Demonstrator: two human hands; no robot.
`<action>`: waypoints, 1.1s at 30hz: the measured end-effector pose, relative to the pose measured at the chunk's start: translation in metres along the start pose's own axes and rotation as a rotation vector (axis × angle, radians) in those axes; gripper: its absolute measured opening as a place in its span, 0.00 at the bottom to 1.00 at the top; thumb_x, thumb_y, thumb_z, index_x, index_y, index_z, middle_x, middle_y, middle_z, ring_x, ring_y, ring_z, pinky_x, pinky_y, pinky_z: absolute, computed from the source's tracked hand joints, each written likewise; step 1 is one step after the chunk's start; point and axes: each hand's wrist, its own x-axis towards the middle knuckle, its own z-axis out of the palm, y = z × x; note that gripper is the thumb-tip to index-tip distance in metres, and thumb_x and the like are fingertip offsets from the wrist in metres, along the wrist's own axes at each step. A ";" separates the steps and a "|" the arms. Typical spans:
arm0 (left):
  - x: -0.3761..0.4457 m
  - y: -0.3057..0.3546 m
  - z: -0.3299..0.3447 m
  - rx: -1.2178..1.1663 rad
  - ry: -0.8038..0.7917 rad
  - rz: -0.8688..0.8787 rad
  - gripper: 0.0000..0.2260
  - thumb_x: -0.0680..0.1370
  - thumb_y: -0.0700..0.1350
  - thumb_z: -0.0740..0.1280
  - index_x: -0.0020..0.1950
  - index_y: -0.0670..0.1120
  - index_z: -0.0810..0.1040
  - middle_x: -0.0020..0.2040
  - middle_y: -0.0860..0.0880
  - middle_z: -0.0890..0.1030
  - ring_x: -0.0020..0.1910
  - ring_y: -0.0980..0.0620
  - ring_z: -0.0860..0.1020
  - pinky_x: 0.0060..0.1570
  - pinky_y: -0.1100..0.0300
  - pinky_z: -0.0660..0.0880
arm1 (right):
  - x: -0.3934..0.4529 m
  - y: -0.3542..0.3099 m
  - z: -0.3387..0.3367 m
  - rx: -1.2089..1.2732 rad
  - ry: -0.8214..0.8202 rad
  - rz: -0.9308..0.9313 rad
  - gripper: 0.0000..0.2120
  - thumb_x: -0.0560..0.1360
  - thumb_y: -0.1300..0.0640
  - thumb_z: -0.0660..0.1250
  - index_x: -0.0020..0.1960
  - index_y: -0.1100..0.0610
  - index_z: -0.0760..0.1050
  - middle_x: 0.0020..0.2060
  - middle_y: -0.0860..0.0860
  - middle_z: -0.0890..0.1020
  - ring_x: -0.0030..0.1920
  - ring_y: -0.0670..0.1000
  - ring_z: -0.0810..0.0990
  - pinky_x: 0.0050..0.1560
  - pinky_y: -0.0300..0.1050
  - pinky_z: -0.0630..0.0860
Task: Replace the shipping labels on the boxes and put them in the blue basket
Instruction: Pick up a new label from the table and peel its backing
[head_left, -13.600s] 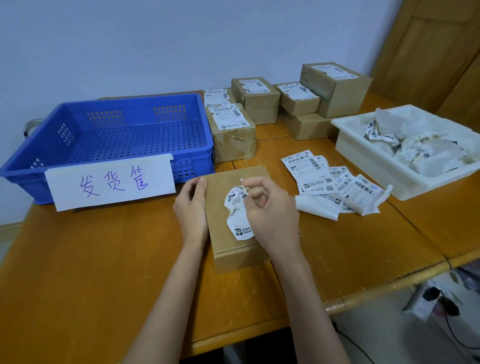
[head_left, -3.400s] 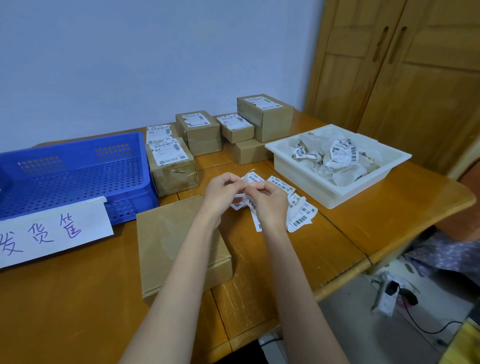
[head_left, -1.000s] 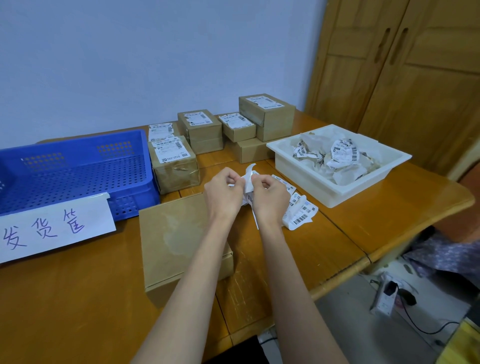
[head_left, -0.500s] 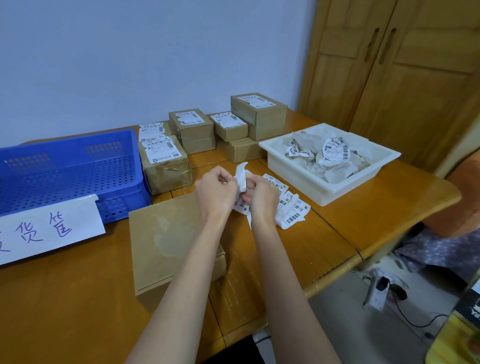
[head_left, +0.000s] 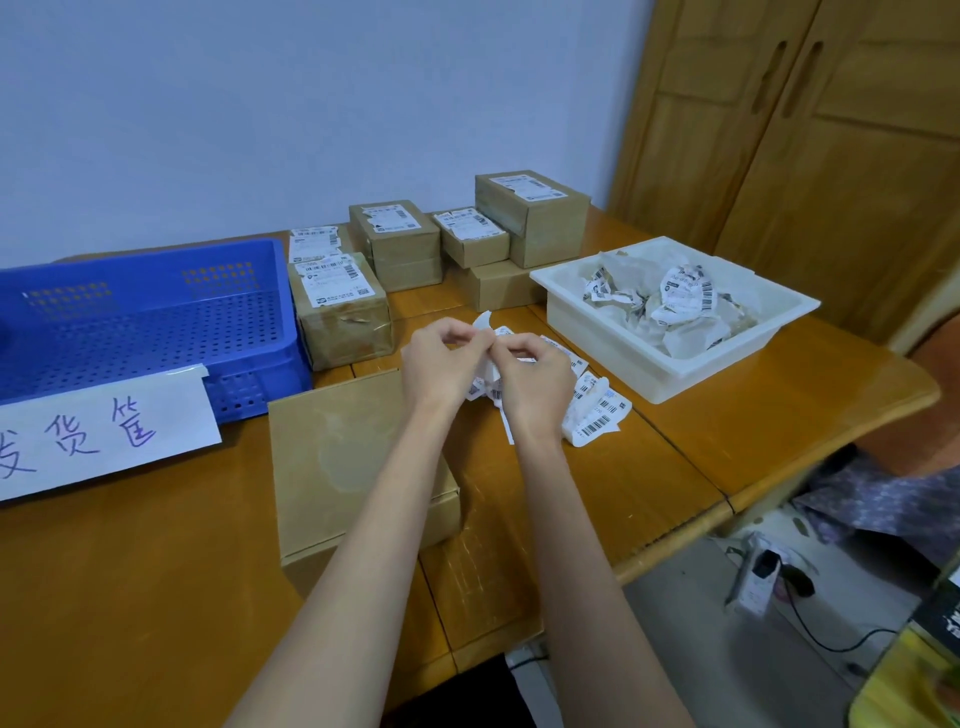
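A: How many boxes do you count?

B: Six on the wooden table (head_left: 156, 597). One bare box (head_left: 332, 467) with no label lies at centre frame, partly under the left forearm. One labelled box (head_left: 340, 312) stands just beside the right end of the blue basket (head_left: 150, 322), at the left of the frame. Behind it, toward upper centre, a cluster of four more boxes (head_left: 467, 244), some stacked.

A: And the hands?

B: Two, both raised at centre frame. The left hand (head_left: 441, 364) and right hand (head_left: 535, 384) each have fingertips curled and pinched on one white label sheet (head_left: 485, 358) held between them.

A: Other labels?

B: A loose pile of labels (head_left: 595, 410) lies on the table just right of the hands; I cannot count them. A few more sheets lie beside the far end of the basket.

A: Containers?

B: Two: the blue basket, with one handwritten paper sign (head_left: 104, 431) on its front, and one white tray (head_left: 675, 364) at the right holding crumpled paper.
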 end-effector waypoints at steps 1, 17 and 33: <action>0.001 0.000 0.000 0.006 0.005 -0.025 0.04 0.75 0.46 0.71 0.41 0.51 0.83 0.38 0.58 0.81 0.47 0.55 0.79 0.50 0.53 0.79 | 0.000 0.000 0.000 -0.034 -0.014 -0.020 0.06 0.76 0.54 0.70 0.41 0.52 0.82 0.37 0.43 0.82 0.39 0.40 0.78 0.40 0.33 0.70; -0.002 0.007 0.002 0.024 -0.115 -0.132 0.14 0.82 0.41 0.60 0.37 0.49 0.77 0.53 0.46 0.81 0.52 0.46 0.80 0.55 0.49 0.78 | 0.003 0.000 -0.004 -0.060 -0.066 0.061 0.06 0.76 0.55 0.68 0.41 0.51 0.79 0.39 0.44 0.81 0.46 0.48 0.80 0.53 0.50 0.76; -0.007 0.014 0.007 0.150 -0.050 0.029 0.08 0.80 0.41 0.62 0.48 0.43 0.81 0.46 0.51 0.79 0.42 0.57 0.74 0.32 0.72 0.65 | -0.002 -0.006 -0.009 0.390 -0.199 0.392 0.07 0.79 0.54 0.61 0.53 0.52 0.76 0.43 0.48 0.77 0.45 0.48 0.75 0.55 0.51 0.74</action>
